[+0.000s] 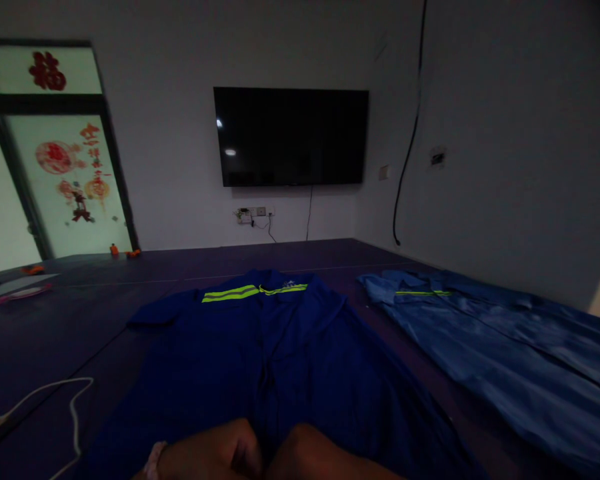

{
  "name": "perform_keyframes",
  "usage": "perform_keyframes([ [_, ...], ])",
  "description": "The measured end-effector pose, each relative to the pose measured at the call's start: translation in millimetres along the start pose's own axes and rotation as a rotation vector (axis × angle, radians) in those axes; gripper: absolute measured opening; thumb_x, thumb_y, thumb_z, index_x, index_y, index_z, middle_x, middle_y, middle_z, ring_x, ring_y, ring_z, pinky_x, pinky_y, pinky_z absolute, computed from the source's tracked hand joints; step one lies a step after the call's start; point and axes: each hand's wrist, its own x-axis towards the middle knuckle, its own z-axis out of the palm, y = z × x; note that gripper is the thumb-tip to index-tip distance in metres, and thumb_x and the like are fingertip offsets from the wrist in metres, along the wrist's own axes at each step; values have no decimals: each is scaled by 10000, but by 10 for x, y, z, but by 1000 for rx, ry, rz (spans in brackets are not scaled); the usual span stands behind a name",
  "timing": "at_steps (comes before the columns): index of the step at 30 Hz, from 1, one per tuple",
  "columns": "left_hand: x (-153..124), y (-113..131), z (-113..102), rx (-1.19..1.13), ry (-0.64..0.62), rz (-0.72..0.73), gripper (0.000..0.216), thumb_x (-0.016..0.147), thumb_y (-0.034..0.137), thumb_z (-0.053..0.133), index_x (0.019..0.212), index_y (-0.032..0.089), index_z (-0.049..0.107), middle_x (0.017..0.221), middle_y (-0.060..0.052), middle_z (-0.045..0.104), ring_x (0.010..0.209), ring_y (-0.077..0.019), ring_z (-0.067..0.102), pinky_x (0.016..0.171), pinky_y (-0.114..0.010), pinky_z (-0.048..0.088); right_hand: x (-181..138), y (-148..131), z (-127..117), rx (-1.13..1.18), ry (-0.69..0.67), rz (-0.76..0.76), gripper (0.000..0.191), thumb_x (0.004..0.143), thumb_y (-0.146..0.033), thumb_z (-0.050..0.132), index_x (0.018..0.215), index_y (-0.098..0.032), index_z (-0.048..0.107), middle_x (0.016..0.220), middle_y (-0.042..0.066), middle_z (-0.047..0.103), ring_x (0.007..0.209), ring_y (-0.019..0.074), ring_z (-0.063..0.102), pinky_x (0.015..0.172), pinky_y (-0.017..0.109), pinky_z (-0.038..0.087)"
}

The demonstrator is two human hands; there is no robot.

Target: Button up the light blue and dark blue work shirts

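Observation:
A dark blue work shirt (215, 353) with yellow-green reflective bands across the chest lies spread out, its collar pointing away from me. My left hand (217, 448), with a beaded bracelet at the wrist, is curled at the lower part of the shirt's front opening. Close beside it, my right hand (320, 457) is bent over the same front edge. Both hands look closed on the cloth, though the fingertips are hidden and the bottom of the picture cuts the hands off.
A lighter blue garment (490, 347) lies to the right on the dark purple surface (190, 263). On the left are a white cable (75, 407), a pink item (25, 293) and small orange objects (114, 250). A television (293, 137) hangs on the far wall.

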Motion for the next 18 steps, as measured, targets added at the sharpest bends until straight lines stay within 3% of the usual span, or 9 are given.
perform_keyframes([
  [3,104,23,17,121,373,60,528,713,652,492,631,136,564,542,20,529,493,-76,458,466,-174,347,38,8,-126,-55,188,51,237,802,-378,544,713,-183,645,658,-4,629,575,101,564,533,191,386],
  [6,196,-30,-90,450,700,158,482,853,519,354,675,147,603,681,-39,623,655,-131,564,645,-237,457,63,134,-341,-214,496,262,214,834,-287,491,832,-175,673,829,56,672,803,164,606,742,257,438],
  [9,255,-176,-273,686,869,269,401,892,411,307,977,198,635,1077,-81,629,1022,-183,554,922,-342,420,46,352,-525,-380,592,436,353,834,-254,461,1152,-177,592,1254,98,533,1229,244,391,1008,368,295],
  [11,298,-284,-372,814,918,143,435,886,421,307,1162,202,564,1277,-89,521,1217,-226,421,1019,-430,332,36,496,-578,-464,579,575,460,860,-301,412,1297,-168,463,1403,96,364,1327,264,220,1061,415,201],
  [14,383,-367,-429,908,877,-162,558,887,450,240,1313,141,423,1397,-115,377,1319,-276,269,1042,-503,266,65,648,-579,-506,532,737,557,893,-424,318,1386,-164,311,1459,109,243,1349,279,139,1067,448,159],
  [18,489,-324,-432,973,823,-315,613,891,467,142,1371,131,324,1450,-101,260,1350,-259,189,1060,-502,218,167,766,-596,-557,460,793,590,893,-503,260,1417,-238,200,1489,74,149,1360,275,69,1062,492,104],
])
